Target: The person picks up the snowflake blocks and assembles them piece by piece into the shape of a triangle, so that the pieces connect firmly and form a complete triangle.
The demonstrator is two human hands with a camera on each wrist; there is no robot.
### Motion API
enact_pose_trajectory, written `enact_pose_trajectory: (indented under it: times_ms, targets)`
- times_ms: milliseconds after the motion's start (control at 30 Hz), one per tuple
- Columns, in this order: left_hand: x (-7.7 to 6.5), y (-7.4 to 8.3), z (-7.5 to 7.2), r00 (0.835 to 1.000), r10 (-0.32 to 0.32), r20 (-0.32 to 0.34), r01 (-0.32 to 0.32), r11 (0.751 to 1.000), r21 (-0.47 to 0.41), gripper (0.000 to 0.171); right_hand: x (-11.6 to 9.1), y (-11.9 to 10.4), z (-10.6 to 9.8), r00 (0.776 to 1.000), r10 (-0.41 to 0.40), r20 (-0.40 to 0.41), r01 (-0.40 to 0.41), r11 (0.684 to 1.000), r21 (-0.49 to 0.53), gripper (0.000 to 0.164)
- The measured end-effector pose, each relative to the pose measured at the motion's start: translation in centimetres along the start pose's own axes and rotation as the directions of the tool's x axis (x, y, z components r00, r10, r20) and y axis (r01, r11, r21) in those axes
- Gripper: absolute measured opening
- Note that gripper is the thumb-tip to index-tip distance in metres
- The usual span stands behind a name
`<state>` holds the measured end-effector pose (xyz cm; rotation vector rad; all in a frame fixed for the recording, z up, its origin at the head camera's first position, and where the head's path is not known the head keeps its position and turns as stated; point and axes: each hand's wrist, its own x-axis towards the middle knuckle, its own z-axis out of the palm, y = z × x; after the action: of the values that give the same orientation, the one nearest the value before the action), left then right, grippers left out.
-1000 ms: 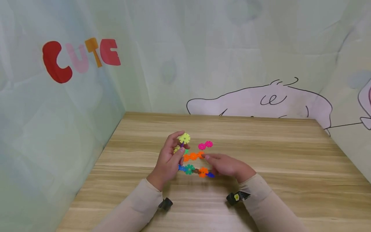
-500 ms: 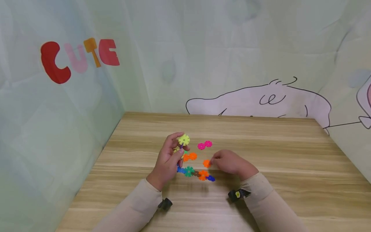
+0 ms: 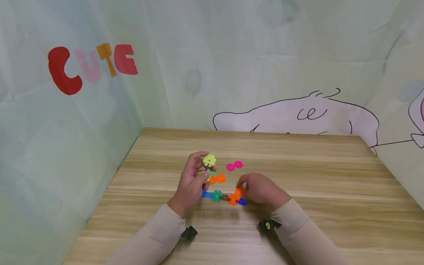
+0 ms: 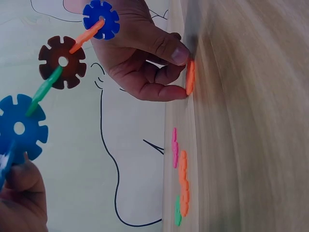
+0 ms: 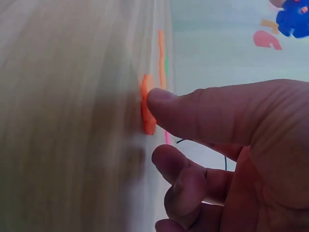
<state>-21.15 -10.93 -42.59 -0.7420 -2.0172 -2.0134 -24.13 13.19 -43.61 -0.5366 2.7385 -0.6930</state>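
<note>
My left hand (image 3: 188, 186) holds up a chain of slotted plastic flower discs, pinched between thumb and fingers. A yellow disc (image 3: 209, 160) tops it, and a green disc (image 3: 216, 195) and others extend to the right. In the left wrist view the chain shows a light blue disc (image 4: 34, 123), a brown disc (image 4: 50, 70) and a dark blue disc (image 4: 110, 23). My right hand (image 3: 263, 189) pinches a loose orange disc (image 5: 148, 123) by its edge, low at the tabletop. From the head camera, the chain's right end partly overlaps that disc.
On the wooden table (image 3: 314, 173) lie more orange discs (image 3: 221, 178), a green disc (image 4: 178, 212) beside them, and two pink discs (image 3: 230, 167) farther back. A printed cloth wall (image 3: 185, 92) stands behind the table and along its left side.
My right hand has drawn one orange disc away from the orange row, toward me and slightly right. The left hand with its chain has stayed nearly still.
</note>
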Motion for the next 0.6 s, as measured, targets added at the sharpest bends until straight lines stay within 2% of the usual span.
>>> enact_pose_trajectory:
  times_ms: [133, 400, 500, 600]
  targets:
    - [0.0, 0.0, 0.05, 1.0, 0.004, 0.001, -0.004, 1.0, 0.003, 0.046, -0.04, 0.11, 0.14, 1.0, -0.026, -0.002, 0.026, 0.999, -0.024, 0.022]
    - [-0.06, -0.01, 0.02, 1.0, 0.002, 0.0, -0.002, 1.0, 0.008, 0.047, -0.12, 0.01, 0.14, 1.0, 0.013, 0.029, -0.014, 0.999, 0.04, 0.026]
    - [-0.08, 0.05, 0.03, 1.0, -0.003, 0.003, 0.003, 1.0, 0.005, 0.047, 0.04, -0.08, 0.05, 1.0, 0.019, 0.014, -0.021, 0.988, 0.151, 0.023]
    - [-0.05, 0.11, 0.05, 1.0, -0.01, 0.006, 0.01, 1.0, -0.002, 0.046, 0.21, -0.46, -0.3, 0.999, 0.021, -0.05, -0.004, 0.947, 0.322, 0.018]
